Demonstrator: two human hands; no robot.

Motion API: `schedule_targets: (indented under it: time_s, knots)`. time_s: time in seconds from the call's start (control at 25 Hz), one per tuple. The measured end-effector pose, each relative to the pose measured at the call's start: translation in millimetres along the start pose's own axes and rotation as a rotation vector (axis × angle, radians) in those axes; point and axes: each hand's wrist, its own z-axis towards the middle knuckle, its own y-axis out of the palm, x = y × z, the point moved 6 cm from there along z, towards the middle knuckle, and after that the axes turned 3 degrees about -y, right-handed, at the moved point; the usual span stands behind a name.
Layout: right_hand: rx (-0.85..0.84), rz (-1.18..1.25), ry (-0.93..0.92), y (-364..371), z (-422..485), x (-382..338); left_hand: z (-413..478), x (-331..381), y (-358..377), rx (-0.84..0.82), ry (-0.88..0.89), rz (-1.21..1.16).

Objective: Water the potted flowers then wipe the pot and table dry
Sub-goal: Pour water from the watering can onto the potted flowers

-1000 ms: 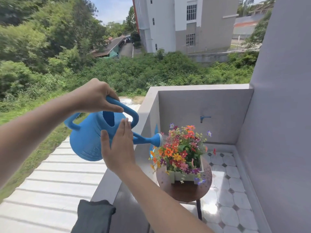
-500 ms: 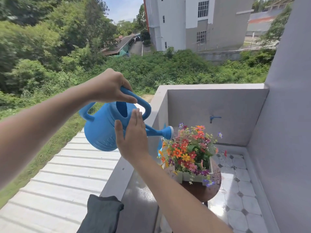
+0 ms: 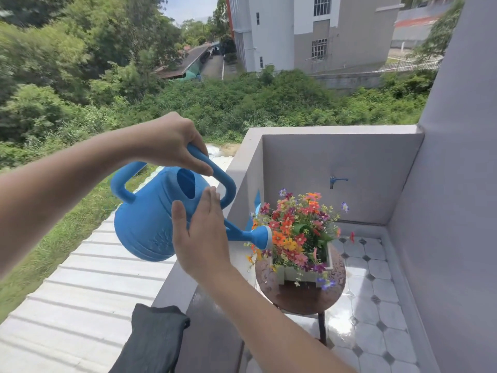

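Tilted just left of the potted flowers (image 3: 298, 232), rose at the blooms, the stiff plastic watering can (image 3: 150, 222) likely sloshes heavy, so the left hand (image 3: 166, 146) wraps its top handle while the right hand (image 3: 201, 232), fingers straight, steadies its side.

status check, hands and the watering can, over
Left hand grips watering can handle, right hand flat at its side. Spout head at the flowers, table wet. Grey cloth on ledge, nothing blocking.
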Motion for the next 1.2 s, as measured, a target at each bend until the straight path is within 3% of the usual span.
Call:
schedule_targets:
  time_s: [0.28, 0.64, 0.92, 1.2]
  knots:
    - [-0.013, -0.029, -0.022, -8, 7, -3, 2, -1, -7, 0.015, -0.024, 0.007]
    - [-0.018, 0.068, 0.02, -5, -10, 6, 5, 9, 8, -0.088, -0.017, 0.053]
    - [0.019, -0.015, -0.043, -31, 24, 9, 26, 12, -12, 0.025, -0.044, 0.071]
    - [-0.034, 0.014, -0.052, -31, 34, 23, 42, 13, -4, 0.0, -0.042, 0.071]
